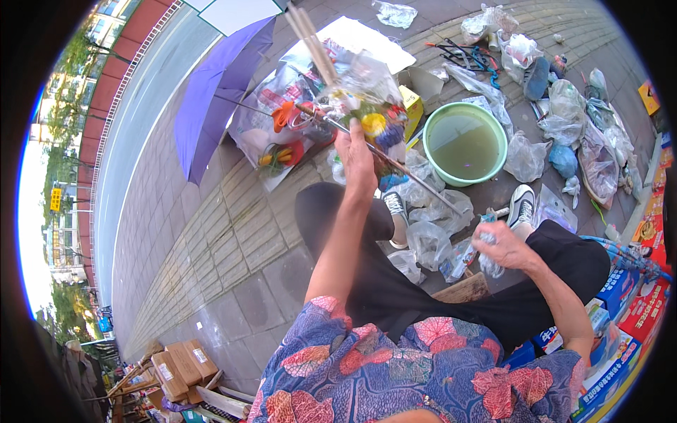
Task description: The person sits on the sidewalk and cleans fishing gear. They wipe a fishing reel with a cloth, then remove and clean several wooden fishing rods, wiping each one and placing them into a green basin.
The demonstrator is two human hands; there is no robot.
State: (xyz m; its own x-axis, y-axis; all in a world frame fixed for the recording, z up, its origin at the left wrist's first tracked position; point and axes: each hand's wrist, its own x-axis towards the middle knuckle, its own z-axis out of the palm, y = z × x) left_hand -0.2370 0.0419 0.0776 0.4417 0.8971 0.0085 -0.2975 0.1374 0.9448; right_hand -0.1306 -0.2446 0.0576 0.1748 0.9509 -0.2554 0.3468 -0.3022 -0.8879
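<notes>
My left hand (357, 158) is closed around a thin metal rod (418, 182) that slants from upper left to lower right across the view. The rod's lower end hangs over crumpled clear plastic bags (431, 243) on the pavement. In my right hand (502, 246) is a bunched clear plastic wad (491, 263), held above the ground between my knees. Beyond the left hand lies a heap of bagged items with a yellow flower-like piece (374, 125) and an orange plastic piece (283, 116). A pale green basin (465, 182) of murky water stands ahead of my feet.
An open purple umbrella (222, 84) rests at the left of the heap. Plastic bags (566, 111) and a dark shoe (536, 78) lie right of the basin. Printed drink cartons (613, 365) line my right side. Cardboard boxes (182, 365) sit at lower left.
</notes>
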